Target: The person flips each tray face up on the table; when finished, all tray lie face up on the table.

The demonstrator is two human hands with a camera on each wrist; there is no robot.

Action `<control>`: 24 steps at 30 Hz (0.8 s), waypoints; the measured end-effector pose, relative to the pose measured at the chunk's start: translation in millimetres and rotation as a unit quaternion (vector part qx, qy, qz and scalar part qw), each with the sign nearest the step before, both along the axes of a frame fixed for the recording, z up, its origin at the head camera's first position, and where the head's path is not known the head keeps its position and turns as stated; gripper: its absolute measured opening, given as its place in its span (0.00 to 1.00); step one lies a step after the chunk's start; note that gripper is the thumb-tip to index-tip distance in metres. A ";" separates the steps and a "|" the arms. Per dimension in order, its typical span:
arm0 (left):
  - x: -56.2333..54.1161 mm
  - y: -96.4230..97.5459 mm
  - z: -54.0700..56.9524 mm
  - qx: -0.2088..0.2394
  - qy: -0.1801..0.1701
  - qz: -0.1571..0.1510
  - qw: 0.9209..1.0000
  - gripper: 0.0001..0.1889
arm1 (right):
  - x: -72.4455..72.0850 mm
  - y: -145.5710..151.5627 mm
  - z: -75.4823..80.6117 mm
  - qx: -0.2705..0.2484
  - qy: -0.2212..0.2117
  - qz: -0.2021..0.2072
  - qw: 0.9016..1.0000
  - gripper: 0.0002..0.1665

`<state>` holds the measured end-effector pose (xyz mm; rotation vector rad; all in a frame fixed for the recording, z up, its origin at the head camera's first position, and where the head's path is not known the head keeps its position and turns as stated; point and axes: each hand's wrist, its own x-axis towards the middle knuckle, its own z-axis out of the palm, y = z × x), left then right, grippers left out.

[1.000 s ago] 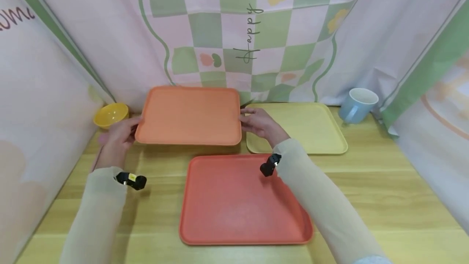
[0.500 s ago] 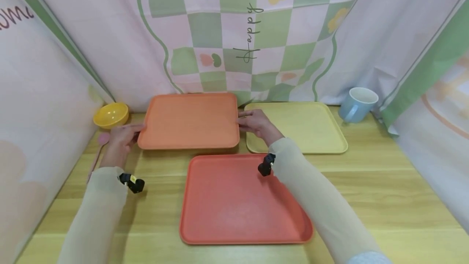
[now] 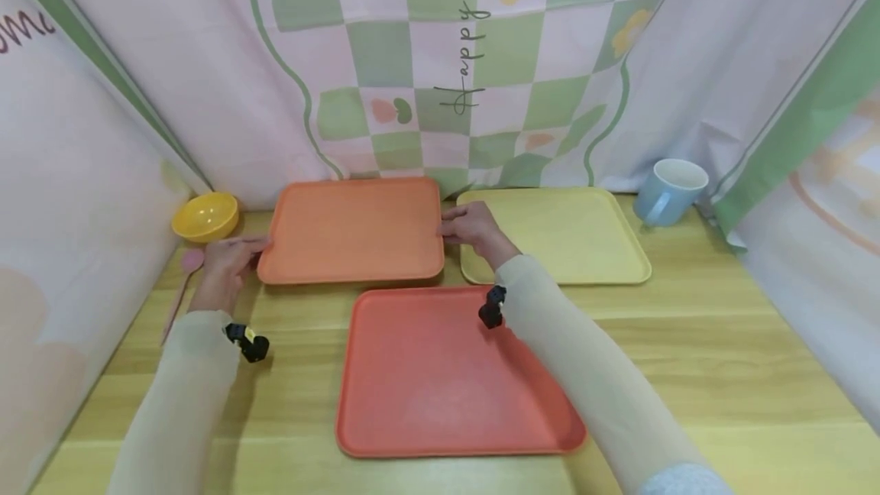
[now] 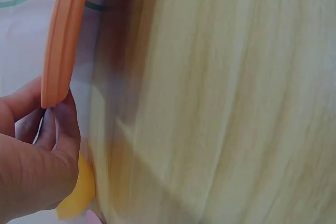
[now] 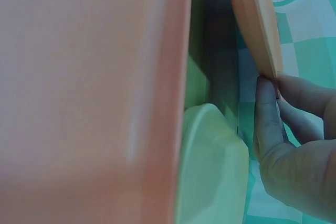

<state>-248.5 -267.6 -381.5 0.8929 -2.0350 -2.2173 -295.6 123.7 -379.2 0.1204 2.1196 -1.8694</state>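
Note:
Both hands hold an orange tray (image 3: 354, 231) by its two short sides, at the back left of the wooden table. My left hand (image 3: 227, 266) pinches the left edge between thumb and fingers. On the opposite edge my right hand (image 3: 477, 231) has a similar pinch, over the near-left part of a yellow tray (image 3: 557, 235). Both wrist views show the orange tray's rim (image 4: 63, 40) raised off the tabletop. Directly in front, a larger red tray (image 3: 457, 373) lies flat, partly covered by the right forearm.
A yellow bowl (image 3: 206, 216) stands at the back left corner, with a pink spoon (image 3: 182, 285) lying before it, close to the left hand. At the back right is a light blue mug (image 3: 667, 197). Patterned cloth (image 3: 447, 59) hangs behind the trays.
The orange tray has come down and slightly toward me, and a little to the left at its right end. Both hands moved with it, keeping their hold. More of the pink spoon shows.

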 end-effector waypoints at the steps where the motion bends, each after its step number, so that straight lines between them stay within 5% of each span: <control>1: 0.0 -0.2 0.0 -0.002 0.004 -0.002 1.000 0.13 | 0.4 -1.0 0.4 0.009 0.007 0.001 1.000 0.24; 9: 1.4 -0.9 -1.0 -0.033 0.006 -0.023 0.999 0.19 | 0.2 -7.4 -2.2 0.070 0.031 0.008 0.997 0.23; 24: -0.6 -9.6 -12.5 -0.070 -0.014 -0.077 0.995 0.12 | -0.3 -11.1 -5.9 0.148 0.036 0.042 0.988 0.20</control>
